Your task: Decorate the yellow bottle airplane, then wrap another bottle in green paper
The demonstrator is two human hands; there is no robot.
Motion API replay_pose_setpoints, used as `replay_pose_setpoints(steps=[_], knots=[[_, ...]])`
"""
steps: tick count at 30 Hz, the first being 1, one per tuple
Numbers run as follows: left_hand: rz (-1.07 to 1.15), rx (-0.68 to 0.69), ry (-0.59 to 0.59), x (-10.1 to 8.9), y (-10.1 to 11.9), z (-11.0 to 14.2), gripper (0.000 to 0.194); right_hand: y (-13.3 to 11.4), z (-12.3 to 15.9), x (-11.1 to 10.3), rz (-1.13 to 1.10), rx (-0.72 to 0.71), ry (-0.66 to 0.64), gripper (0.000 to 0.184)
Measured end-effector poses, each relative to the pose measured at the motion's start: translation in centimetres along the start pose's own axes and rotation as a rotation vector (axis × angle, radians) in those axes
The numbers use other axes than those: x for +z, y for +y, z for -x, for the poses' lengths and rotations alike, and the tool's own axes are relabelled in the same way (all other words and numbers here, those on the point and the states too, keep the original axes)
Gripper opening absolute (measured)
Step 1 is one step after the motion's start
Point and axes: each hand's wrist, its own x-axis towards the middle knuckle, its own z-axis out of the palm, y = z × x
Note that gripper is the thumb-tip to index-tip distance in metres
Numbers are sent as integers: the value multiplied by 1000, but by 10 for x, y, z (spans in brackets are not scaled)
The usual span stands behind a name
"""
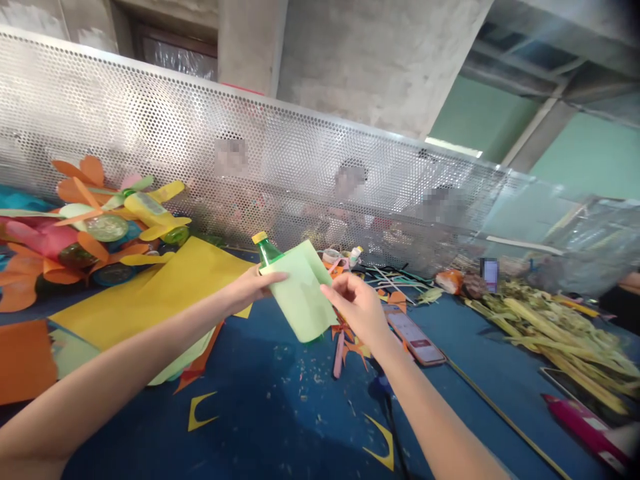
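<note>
A green plastic bottle [269, 251] with a yellow cap tilts above the table, and a sheet of light green paper [299, 303] is curled around its body. My left hand [256, 287] is closed on the bottle's upper part, its thumb pressing the paper against it. At the sheet's right side, my right hand [360, 308] pinches the free edge between thumb and fingers. The paper hides most of the bottle. Below the right hand lie a pink stick-shaped tool [339, 355] and orange paper scraps [356, 352].
Paper-flower bottles [107, 227] and yellow paper [165, 293] lie left on the blue table [280, 427]. A phone [417, 337], a thin stick [500, 407] and dried husks [555, 333] lie right. Behind stands a perforated metal panel [300, 160], with people visible in it.
</note>
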Motion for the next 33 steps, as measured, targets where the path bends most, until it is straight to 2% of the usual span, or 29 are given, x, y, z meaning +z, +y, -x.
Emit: replay_pose_setpoints(steps=[1, 2, 3, 6, 8, 10, 12, 16, 20, 22, 25, 28, 33], knots=[[4, -21, -28, 0, 0, 1, 49, 3, -2, 0, 43, -65, 99, 27], [6, -41, -59, 1, 0, 2, 50, 7, -4, 1, 57, -85, 136, 40], [7, -60, -90, 1, 1, 3, 51, 10, -5, 1, 30, -55, 110, 52], [7, -102, -157, 3, 1, 5, 52, 19, -8, 2, -189, 210, -168, 67], [9, -120, -170, 3, 1, 6, 52, 23, -8, 3, -282, 306, -285, 75], [18, -124, -163, 3, 1, 6, 54, 28, -7, 7, -269, 260, -269, 86], [32, -119, -144, 3, 0, 6, 56, 31, -5, 13, -237, 138, -217, 92], [62, -114, -91, 3, -2, 5, 60, 31, 0, 22, -112, -116, -168, 80], [88, -158, -37, 6, -6, 4, 60, 23, 7, 27, 169, -184, -122, 67], [92, -196, -31, 9, -10, 5, 57, 21, 8, 27, 209, -149, -149, 59], [90, -221, -50, 15, -18, 8, 52, 25, 3, 24, 193, -21, -140, 32], [87, -215, -100, 21, -24, 12, 53, 33, -4, 22, 106, 75, -94, 39], [85, -194, -160, 29, -23, 18, 60, 33, -3, 23, -191, 235, -135, 45]])
